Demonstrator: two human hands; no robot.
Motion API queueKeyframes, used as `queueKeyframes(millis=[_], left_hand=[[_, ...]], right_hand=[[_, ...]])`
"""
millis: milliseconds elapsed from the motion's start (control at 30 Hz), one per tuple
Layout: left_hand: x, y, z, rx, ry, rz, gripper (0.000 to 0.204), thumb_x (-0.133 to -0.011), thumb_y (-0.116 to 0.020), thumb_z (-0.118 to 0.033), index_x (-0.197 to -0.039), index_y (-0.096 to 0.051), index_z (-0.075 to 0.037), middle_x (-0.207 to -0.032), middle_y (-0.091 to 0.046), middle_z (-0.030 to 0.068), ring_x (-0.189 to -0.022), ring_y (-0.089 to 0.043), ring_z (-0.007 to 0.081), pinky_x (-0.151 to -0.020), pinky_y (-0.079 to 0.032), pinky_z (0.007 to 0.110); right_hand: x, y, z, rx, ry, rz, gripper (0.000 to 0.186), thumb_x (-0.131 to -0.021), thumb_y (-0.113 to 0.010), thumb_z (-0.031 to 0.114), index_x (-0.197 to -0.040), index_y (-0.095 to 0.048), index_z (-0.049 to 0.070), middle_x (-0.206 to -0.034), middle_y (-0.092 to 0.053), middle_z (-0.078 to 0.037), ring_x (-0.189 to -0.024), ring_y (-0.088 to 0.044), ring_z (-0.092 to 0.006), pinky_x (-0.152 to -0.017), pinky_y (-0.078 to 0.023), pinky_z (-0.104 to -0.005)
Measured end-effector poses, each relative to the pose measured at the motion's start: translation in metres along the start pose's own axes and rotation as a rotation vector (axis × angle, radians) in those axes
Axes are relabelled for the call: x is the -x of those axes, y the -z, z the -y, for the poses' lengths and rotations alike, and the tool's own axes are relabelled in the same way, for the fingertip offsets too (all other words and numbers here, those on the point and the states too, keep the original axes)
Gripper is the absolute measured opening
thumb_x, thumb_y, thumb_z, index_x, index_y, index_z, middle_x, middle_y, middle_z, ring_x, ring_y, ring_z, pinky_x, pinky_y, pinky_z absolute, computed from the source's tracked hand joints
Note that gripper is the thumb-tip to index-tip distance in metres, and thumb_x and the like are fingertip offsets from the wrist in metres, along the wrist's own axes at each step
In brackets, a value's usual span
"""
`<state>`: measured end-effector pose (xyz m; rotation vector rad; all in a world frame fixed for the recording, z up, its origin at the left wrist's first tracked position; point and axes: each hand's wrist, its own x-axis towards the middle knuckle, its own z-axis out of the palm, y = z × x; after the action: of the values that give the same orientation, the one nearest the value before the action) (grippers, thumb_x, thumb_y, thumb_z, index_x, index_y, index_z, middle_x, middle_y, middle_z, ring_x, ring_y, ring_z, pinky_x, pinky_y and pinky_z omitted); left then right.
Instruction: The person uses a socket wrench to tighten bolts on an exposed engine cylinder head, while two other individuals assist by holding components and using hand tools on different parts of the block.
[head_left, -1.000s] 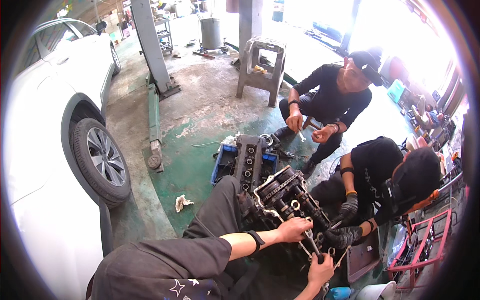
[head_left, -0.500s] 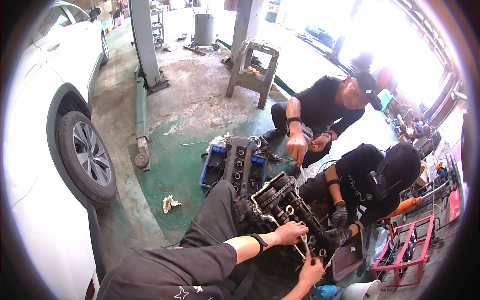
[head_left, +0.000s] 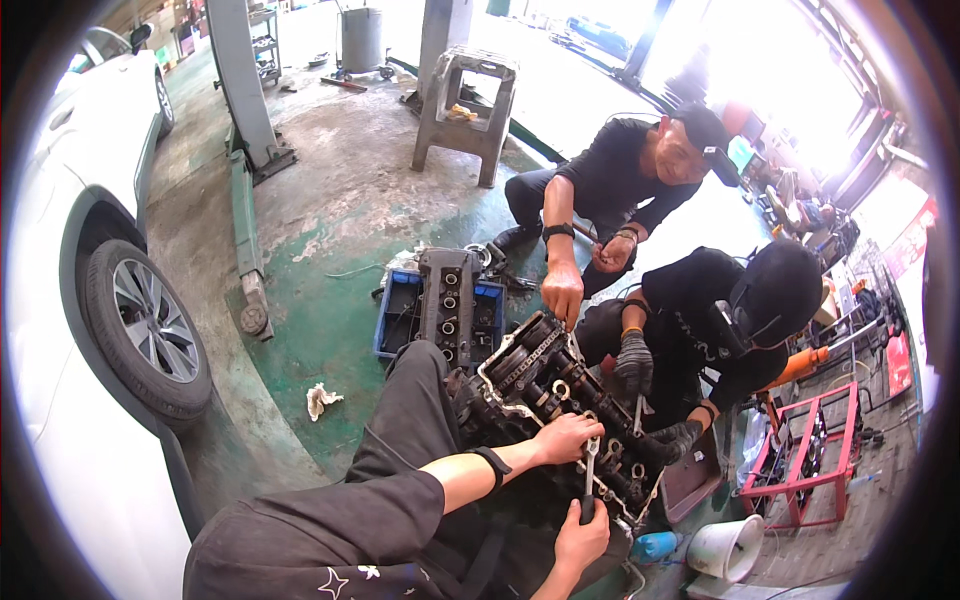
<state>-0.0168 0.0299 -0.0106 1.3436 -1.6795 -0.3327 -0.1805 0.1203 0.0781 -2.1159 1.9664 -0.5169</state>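
Observation:
A partly opened engine (head_left: 520, 372), its timing chain and camshafts exposed, sits in front of my knees. My right hand (head_left: 582, 538) is closed round the dark handle of a ratchet wrench (head_left: 591, 465), which stands over the near part of the engine. At the wrench's head my left hand (head_left: 566, 438) is closed, fingers bent over it; what lies under them is hidden. Across the engine, a co-worker's gloved hand (head_left: 634, 362) is at a metal wrench (head_left: 638, 412), the other glove resting by the engine. Another co-worker's bare hand (head_left: 562, 292) reaches to the engine's far end.
A grey valve cover (head_left: 446, 300) lies on a blue crate (head_left: 384, 330) beyond my knee. Right of the engine are a tray (head_left: 695, 490), a white bucket (head_left: 722, 552) and a red metal frame (head_left: 795, 490). A white car (head_left: 50, 400) stands left; a stool (head_left: 468, 110) is farther off.
The view has shifted, so the scene sits further left. My right hand has swung the wrench handle leftward. The gloved co-worker's raised hand has come up, and a wrench shows beside it.

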Motion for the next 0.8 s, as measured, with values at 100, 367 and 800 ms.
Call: queueKeyframes(millis=[100, 367, 800], left_hand=[[0.0, -0.003, 0.001, -0.001, 0.015, 0.015, 0.033, -0.069, -0.066, -0.009, -0.101, -0.058, -0.008, -0.093, -0.062, 0.0103, -0.092, -0.061, 0.0308, -0.08, -0.047, 0.042], [-0.003, 0.004, 0.001, -0.095, 0.109, -0.014, 0.029, -0.067, -0.069, -0.013, -0.093, -0.059, -0.005, -0.082, -0.061, 0.015, -0.082, -0.061, 0.0355, -0.073, -0.049, 0.046], [-0.005, -0.006, -0.001, -0.059, 0.06, -0.091, 0.024, -0.071, -0.069, -0.011, -0.091, -0.057, -0.007, -0.08, -0.061, 0.0117, -0.08, -0.06, 0.0327, -0.074, -0.047, 0.042]], right_hand=[[-0.016, -0.002, -0.02, -0.017, 0.045, 0.024, 0.036, -0.077, -0.073, 0.027, -0.104, -0.065, 0.005, -0.09, -0.065, -0.015, -0.083, -0.063, -0.0377, -0.071, -0.048, -0.0468], [-0.117, -0.009, -0.073, -0.018, 0.41, 0.077, 0.032, -0.078, -0.068, 0.028, -0.105, -0.068, 0.012, -0.104, -0.065, -0.01, -0.101, -0.058, -0.0311, -0.091, -0.043, -0.0409], [-0.077, 0.014, -0.049, 0.136, 0.294, 0.045, 0.027, -0.079, -0.068, 0.021, -0.101, -0.067, 0.007, -0.088, -0.066, -0.016, -0.08, -0.064, -0.0366, -0.071, -0.051, -0.0451]])
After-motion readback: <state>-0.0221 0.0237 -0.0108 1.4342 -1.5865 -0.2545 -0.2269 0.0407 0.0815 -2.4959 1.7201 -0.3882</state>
